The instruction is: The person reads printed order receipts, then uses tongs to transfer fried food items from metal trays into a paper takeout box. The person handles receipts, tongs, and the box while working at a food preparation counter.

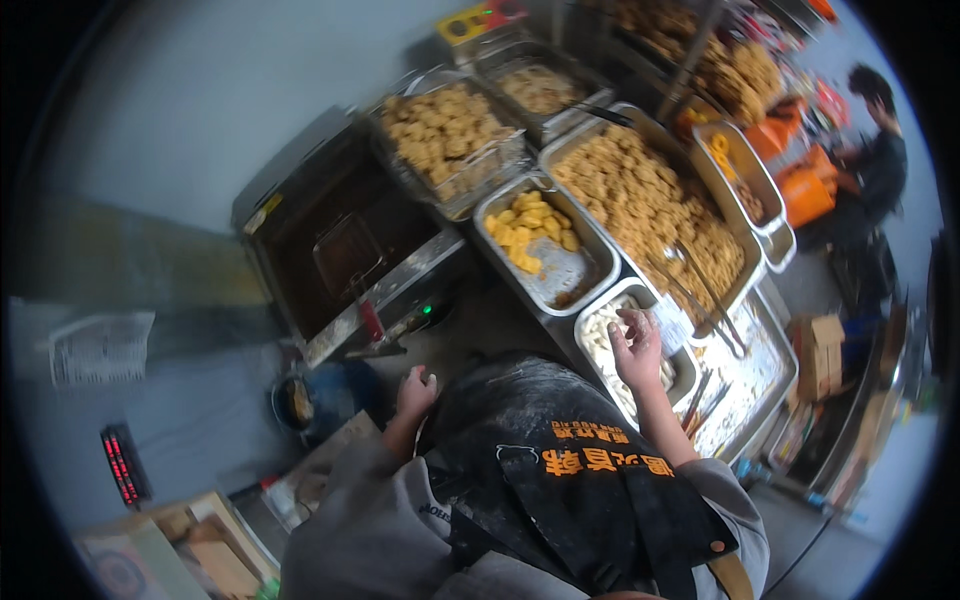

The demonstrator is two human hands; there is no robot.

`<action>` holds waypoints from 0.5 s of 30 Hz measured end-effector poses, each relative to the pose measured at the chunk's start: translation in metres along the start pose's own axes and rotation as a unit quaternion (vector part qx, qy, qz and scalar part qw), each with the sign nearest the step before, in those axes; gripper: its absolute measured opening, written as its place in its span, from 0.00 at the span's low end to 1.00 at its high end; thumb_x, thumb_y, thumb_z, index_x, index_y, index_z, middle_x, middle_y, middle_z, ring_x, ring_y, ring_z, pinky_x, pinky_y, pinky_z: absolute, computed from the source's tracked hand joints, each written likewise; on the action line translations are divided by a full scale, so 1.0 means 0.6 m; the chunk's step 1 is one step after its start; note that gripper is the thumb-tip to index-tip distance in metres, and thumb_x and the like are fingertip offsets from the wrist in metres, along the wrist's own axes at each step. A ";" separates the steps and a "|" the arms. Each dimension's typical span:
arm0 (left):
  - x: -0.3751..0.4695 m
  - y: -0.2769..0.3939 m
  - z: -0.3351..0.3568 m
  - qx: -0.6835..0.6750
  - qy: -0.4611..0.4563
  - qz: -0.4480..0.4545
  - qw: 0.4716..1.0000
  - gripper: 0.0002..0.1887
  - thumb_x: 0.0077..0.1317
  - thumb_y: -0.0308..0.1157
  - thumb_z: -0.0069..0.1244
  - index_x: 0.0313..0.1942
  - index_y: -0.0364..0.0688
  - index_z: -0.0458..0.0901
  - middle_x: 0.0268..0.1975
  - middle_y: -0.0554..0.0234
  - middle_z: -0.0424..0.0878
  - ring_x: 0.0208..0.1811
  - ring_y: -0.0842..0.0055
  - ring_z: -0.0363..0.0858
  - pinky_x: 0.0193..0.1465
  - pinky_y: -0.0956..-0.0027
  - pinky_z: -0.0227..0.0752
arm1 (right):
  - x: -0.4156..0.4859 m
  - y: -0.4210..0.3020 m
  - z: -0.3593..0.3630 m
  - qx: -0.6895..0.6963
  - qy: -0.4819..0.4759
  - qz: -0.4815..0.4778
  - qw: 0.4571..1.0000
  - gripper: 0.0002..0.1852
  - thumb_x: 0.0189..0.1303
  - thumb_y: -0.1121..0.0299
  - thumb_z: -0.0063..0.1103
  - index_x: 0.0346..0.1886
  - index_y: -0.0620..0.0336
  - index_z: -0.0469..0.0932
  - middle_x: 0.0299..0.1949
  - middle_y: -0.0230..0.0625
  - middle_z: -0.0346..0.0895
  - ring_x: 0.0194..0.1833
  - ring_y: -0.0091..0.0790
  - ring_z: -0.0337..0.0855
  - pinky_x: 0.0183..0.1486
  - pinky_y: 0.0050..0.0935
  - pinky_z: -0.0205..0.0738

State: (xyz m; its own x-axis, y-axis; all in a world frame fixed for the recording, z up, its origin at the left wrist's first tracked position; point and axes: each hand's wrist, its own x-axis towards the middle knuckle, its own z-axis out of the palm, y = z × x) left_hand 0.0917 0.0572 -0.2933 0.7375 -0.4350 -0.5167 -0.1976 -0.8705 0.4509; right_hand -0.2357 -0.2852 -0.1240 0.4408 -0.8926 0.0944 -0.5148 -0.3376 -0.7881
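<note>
My right hand [639,349], dusted with white powder, is over a metal tray [686,390] of white, stick-shaped food pieces [600,330]. Its fingers are loosely curled and apart, and nothing shows between them. My left hand [417,393] hangs beside the black apron [517,397], fingers half bent and holding nothing visible. Beyond the white pieces is a metal tray [577,289] partly filled with yellow fried pieces [529,225]. Alongside, a large tray [750,277] is heaped with breaded fried pieces [637,187], and metal tongs [709,292] rest across its near end.
At left stands a deep fryer [337,240] of dark oil with a red-handled basket [370,319]. Another basket [442,139] holds fried pieces. Chopsticks [697,405] lie on a shiny metal tray [750,375]. A person [874,157] is near orange bags [806,187] at right.
</note>
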 end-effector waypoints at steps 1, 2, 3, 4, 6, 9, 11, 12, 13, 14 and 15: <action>0.000 -0.025 -0.001 0.013 -0.009 -0.029 0.999 0.28 0.77 0.48 0.57 0.69 0.41 0.81 0.57 0.38 0.91 0.60 0.46 0.89 0.64 0.48 0.80 | 0.017 -0.014 0.016 0.013 -0.011 -0.012 1.000 0.15 0.69 0.65 0.74 0.53 0.63 0.87 0.43 0.41 0.80 0.40 0.38 0.80 0.46 0.38 0.78; 0.002 -0.056 -0.003 -0.002 -0.005 -0.031 1.000 0.27 0.76 0.50 0.57 0.65 0.40 0.85 0.56 0.36 0.91 0.60 0.44 0.89 0.65 0.46 0.80 | 0.032 -0.029 0.038 0.033 -0.024 -0.023 0.999 0.15 0.68 0.66 0.74 0.53 0.63 0.87 0.43 0.40 0.80 0.39 0.36 0.80 0.45 0.36 0.78; -0.003 -0.086 -0.005 -0.020 0.005 -0.036 0.999 0.26 0.76 0.49 0.56 0.63 0.39 0.86 0.56 0.36 0.91 0.61 0.44 0.88 0.66 0.46 0.79 | 0.044 -0.043 0.059 0.048 -0.046 -0.004 0.998 0.15 0.67 0.67 0.74 0.53 0.64 0.87 0.43 0.39 0.80 0.39 0.34 0.79 0.43 0.35 0.78; 0.000 -0.111 -0.004 -0.037 0.018 -0.041 0.998 0.26 0.76 0.49 0.56 0.62 0.38 0.87 0.57 0.35 0.91 0.61 0.44 0.88 0.66 0.46 0.79 | 0.056 -0.057 0.075 0.049 -0.058 -0.065 0.995 0.15 0.67 0.68 0.75 0.53 0.65 0.87 0.42 0.37 0.80 0.38 0.32 0.79 0.42 0.33 0.77; 0.005 -0.164 -0.003 -0.101 -0.003 -0.051 0.994 0.26 0.76 0.48 0.55 0.59 0.34 0.89 0.57 0.34 0.90 0.63 0.44 0.87 0.68 0.48 0.78 | 0.076 -0.085 0.110 0.061 -0.103 -0.088 0.989 0.13 0.68 0.69 0.74 0.52 0.66 0.86 0.40 0.37 0.79 0.37 0.32 0.79 0.42 0.33 0.77; -0.001 -0.224 0.010 -0.149 0.000 -0.148 0.978 0.27 0.76 0.48 0.55 0.60 0.33 0.89 0.58 0.34 0.90 0.64 0.45 0.87 0.69 0.50 0.77 | 0.104 -0.128 0.163 0.056 -0.163 -0.086 0.981 0.14 0.69 0.69 0.74 0.52 0.67 0.86 0.38 0.36 0.77 0.34 0.31 0.76 0.42 0.32 0.77; 0.002 -0.245 0.013 -0.191 -0.006 -0.157 0.969 0.27 0.76 0.47 0.55 0.61 0.33 0.88 0.59 0.35 0.90 0.65 0.46 0.87 0.70 0.51 0.77 | 0.113 -0.151 0.196 0.086 -0.208 -0.071 0.972 0.14 0.69 0.68 0.74 0.52 0.66 0.86 0.38 0.36 0.77 0.34 0.32 0.77 0.41 0.33 0.76; 0.003 -0.250 0.010 -0.213 -0.026 -0.178 0.960 0.27 0.76 0.47 0.55 0.62 0.33 0.88 0.59 0.35 0.90 0.65 0.46 0.87 0.71 0.51 0.77 | 0.118 -0.163 0.209 0.040 -0.225 -0.094 0.969 0.14 0.69 0.68 0.74 0.52 0.65 0.87 0.39 0.37 0.79 0.34 0.33 0.78 0.42 0.34 0.77; 0.004 -0.252 0.004 -0.223 -0.001 -0.164 0.961 0.27 0.76 0.47 0.55 0.63 0.33 0.87 0.59 0.35 0.90 0.66 0.47 0.87 0.71 0.52 0.77 | 0.121 -0.175 0.226 0.045 -0.236 -0.123 0.963 0.13 0.69 0.68 0.74 0.51 0.64 0.87 0.39 0.39 0.82 0.35 0.32 0.79 0.42 0.34 0.77; 0.003 -0.250 -0.004 -0.234 0.006 -0.168 0.958 0.27 0.76 0.46 0.55 0.63 0.33 0.87 0.59 0.35 0.90 0.66 0.47 0.87 0.71 0.52 0.77 | 0.123 -0.185 0.242 0.042 -0.245 -0.131 0.960 0.13 0.69 0.68 0.74 0.51 0.64 0.87 0.39 0.39 0.83 0.35 0.32 0.80 0.43 0.33 0.77; 0.007 -0.246 -0.011 -0.239 0.018 -0.170 0.956 0.27 0.76 0.46 0.55 0.64 0.33 0.87 0.59 0.35 0.91 0.67 0.48 0.87 0.71 0.52 0.76 | 0.123 -0.193 0.259 0.037 -0.255 -0.134 0.957 0.12 0.69 0.68 0.74 0.51 0.64 0.87 0.38 0.39 0.84 0.36 0.33 0.80 0.43 0.33 0.77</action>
State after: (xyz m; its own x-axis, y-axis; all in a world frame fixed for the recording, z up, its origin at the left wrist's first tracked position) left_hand 0.1281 0.1851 -0.3572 0.7303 -0.1292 -0.6708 0.3690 -0.7518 0.5465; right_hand -0.0294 -0.2659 -0.1205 0.8611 -0.5084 0.0049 -0.2880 -0.4956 -0.8194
